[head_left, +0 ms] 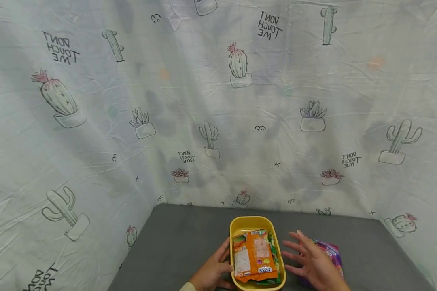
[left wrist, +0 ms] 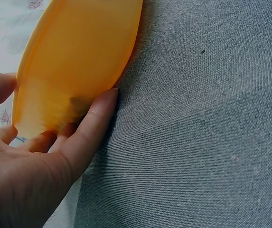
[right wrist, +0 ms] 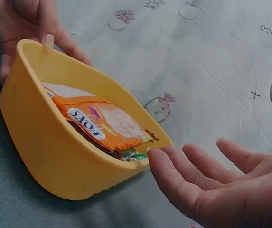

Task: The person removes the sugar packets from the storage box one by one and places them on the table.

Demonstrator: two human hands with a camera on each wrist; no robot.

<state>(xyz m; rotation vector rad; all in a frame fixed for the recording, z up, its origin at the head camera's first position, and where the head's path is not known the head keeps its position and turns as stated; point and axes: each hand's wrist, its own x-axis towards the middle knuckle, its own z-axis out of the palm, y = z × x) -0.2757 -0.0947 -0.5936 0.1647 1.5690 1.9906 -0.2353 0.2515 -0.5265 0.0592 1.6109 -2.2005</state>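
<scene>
A yellow plastic container stands on the grey surface. An orange Fox's candy bag lies inside, over a green packet that shows along its right edge. My left hand holds the container's left side, thumb at the rim and fingers along the outer wall, as the left wrist view also shows. Just right of the container, my right hand hovers with fingers spread and nothing in them. Partly hidden behind it lies a purple packet.
A grey cloth-like tabletop lies under everything. White sheeting printed with cacti rises at the back and along both sides.
</scene>
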